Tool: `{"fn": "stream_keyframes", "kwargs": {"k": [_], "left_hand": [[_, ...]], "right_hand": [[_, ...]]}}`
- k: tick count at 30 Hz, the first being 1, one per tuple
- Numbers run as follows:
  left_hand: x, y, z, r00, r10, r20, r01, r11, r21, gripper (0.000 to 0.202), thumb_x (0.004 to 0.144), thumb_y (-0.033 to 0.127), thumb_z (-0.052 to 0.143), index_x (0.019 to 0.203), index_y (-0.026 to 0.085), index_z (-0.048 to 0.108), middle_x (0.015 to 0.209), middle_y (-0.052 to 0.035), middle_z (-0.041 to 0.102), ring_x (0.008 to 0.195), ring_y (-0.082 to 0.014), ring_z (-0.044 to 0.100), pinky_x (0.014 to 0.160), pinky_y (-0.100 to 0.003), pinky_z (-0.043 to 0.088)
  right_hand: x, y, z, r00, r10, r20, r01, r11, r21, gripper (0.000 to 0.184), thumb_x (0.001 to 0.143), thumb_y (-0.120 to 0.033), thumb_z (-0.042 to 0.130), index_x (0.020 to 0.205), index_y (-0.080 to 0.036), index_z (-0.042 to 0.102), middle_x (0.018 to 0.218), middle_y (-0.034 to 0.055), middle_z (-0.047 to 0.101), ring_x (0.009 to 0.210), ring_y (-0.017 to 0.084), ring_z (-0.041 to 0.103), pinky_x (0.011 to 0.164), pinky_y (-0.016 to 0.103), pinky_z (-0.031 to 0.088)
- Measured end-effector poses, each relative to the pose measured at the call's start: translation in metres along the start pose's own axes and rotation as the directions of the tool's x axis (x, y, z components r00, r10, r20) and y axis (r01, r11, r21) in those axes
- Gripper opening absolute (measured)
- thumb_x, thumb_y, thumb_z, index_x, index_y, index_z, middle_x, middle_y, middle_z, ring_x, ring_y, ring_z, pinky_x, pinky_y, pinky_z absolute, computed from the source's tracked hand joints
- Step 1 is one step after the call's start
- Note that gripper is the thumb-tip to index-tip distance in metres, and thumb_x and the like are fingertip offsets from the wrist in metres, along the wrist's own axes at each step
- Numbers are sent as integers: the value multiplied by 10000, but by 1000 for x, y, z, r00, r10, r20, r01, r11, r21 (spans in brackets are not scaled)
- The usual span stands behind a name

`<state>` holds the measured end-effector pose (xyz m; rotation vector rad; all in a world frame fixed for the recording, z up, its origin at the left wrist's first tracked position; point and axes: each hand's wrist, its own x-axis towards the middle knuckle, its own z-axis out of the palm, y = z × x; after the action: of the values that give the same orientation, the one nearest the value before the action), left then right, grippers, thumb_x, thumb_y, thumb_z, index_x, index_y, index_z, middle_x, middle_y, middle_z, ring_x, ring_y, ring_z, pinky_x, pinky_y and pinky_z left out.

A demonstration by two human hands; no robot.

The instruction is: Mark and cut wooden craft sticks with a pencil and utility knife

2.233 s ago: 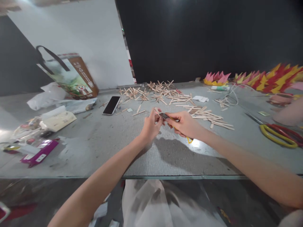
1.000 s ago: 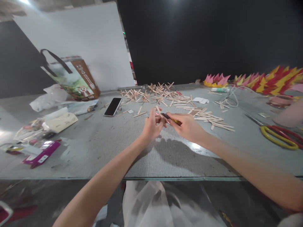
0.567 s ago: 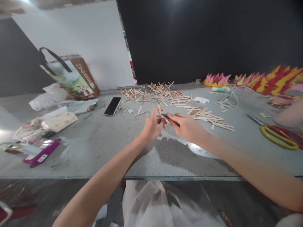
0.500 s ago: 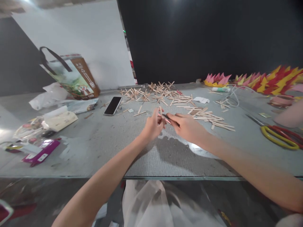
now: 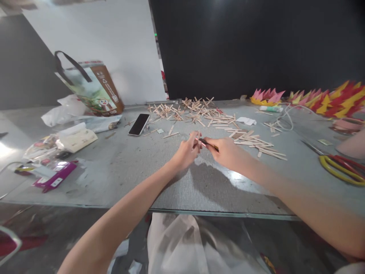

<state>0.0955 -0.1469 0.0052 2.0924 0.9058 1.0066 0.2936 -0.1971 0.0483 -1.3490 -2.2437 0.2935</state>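
Two hands meet above the middle of the grey worktop (image 5: 128,167). The left hand (image 5: 186,152) pinches one short wooden stick (image 5: 196,136) between thumb and fingertips. The right hand (image 5: 226,152) is closed around one slim dark tool (image 5: 209,144) with a yellow streak, and the tool's tip touches the stick. Whether the tool is a pen or a cutter cannot be told.

Behind the hands lie two loose heaps, too many pieces to count: crossed sticks (image 5: 182,110) near the back edge and plain sticks (image 5: 256,142) just right of the right hand. One black phone (image 5: 139,124) lies left of the heaps, and one printed carrier bag (image 5: 94,89) leans beyond it. One purple packet (image 5: 55,180) sits at the near left. At the right edge lie yellow-handled scissors (image 5: 339,173), with another person's arm (image 5: 355,146) beside them.
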Motion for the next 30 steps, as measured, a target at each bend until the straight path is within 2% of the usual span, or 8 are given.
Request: {"fn": "stream_keyframes", "kwargs": {"k": [6, 15, 19, 22, 25, 27, 29, 30], "left_hand": [[1, 3, 5, 996, -59, -73, 48, 988, -147, 255, 1009, 220, 533, 1263, 226, 508, 778, 30, 715, 666, -123, 678, 672, -245, 508], [4, -2, 10, 993, -16, -121, -24, 946, -324, 264, 1014, 259, 625, 1238, 221, 491, 739, 33, 708, 670, -135, 709, 700, -264, 530], [6, -3, 12, 991, 1, -133, -53, 922, -384, 284, 1012, 303, 651, 1223, 226, 478, 728, 38, 702, 664, -139, 711, 700, -275, 545], [7, -1, 12, 989, 12, -150, -75, 906, -417, 295, 1015, 327, 660, 1220, 228, 474, 760, 27, 726, 669, -140, 716, 695, -279, 550], [8, 4, 12, 983, 8, -184, -91, 889, -448, 334, 1002, 341, 690, 1222, 236, 462, 760, 35, 736, 659, -142, 725, 660, -262, 536], [9, 6, 11, 985, 9, -175, -95, 867, -489, 362, 997, 370, 702, 1219, 242, 447, 756, 41, 739, 653, -142, 731, 659, -262, 542], [10, 8, 11, 989, 9, -148, -86, 847, -525, 374, 1000, 400, 701, 1209, 243, 434, 772, 33, 750, 659, -146, 739, 684, -281, 568], [10, 8, 11, 991, 9, -136, -81, 841, -536, 380, 1001, 411, 701, 1208, 241, 431, 786, 23, 758, 661, -148, 741, 696, -292, 579]], "right_hand": [[-1, -2, 2, 1000, 21, -23, -16, 981, 194, 270, 1068, -313, 472, 949, -206, 689, 629, -19, 532, 524, 128, 370, 558, 296, 259], [-1, -2, 0, 998, 65, 5, -61, 899, 433, 279, 1066, -375, 515, 963, -206, 711, 629, -43, 455, 483, 102, 369, 508, 284, 264], [-2, -2, 0, 980, 160, 122, -201, 739, 643, 270, 1046, -454, 581, 952, -222, 684, 674, -41, 449, 422, 85, 385, 393, 258, 265], [-1, -3, -3, 950, 192, 245, -310, 513, 800, 252, 992, -466, 681, 942, -219, 676, 739, -26, 505, 414, 71, 385, 335, 243, 276], [0, -5, -8, 930, 135, 342, -367, 289, 884, 235, 943, -431, 758, 950, -214, 668, 777, -19, 554, 423, 52, 345, 324, 224, 259], [0, -5, -11, 938, 87, 335, -346, 238, 907, 238, 941, -431, 765, 963, -216, 665, 783, -19, 573, 419, 49, 331, 321, 224, 249], [-1, -5, -11, 968, 84, 237, -251, 271, 929, 238, 955, -444, 745, 978, -217, 674, 769, -22, 576, 420, 63, 366, 333, 239, 282], [-2, -5, -11, 981, 102, 168, -192, 319, 928, 241, 963, -452, 733, 982, -217, 683, 732, -29, 563, 424, 75, 389, 348, 250, 307]]}}
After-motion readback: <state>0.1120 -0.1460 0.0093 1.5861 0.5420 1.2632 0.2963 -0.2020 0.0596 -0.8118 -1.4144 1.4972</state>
